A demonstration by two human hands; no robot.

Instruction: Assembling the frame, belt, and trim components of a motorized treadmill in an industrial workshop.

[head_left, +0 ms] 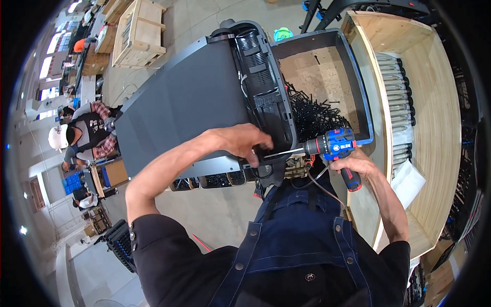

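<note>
Overhead, a person drives a cordless drill into the end of a treadmill-like machine.
Head view: the right hand (358, 165), at about four o'clock from centre, has its fingers wrapped tight round the grip of a blue and black cordless drill (335, 147), whose long bit (284, 152) points toward nine o'clock. The left hand (245, 143), near centre, rests curled on the black plastic end cover (263, 97), fingertips pressed together beside the bit's tip. A dark grey deck (179, 112) stretches toward ten o'clock. At two o'clock, a black tray (358, 87) holds loose black screws (317, 115). Other workers (82, 135) crouch at nine o'clock.
</note>
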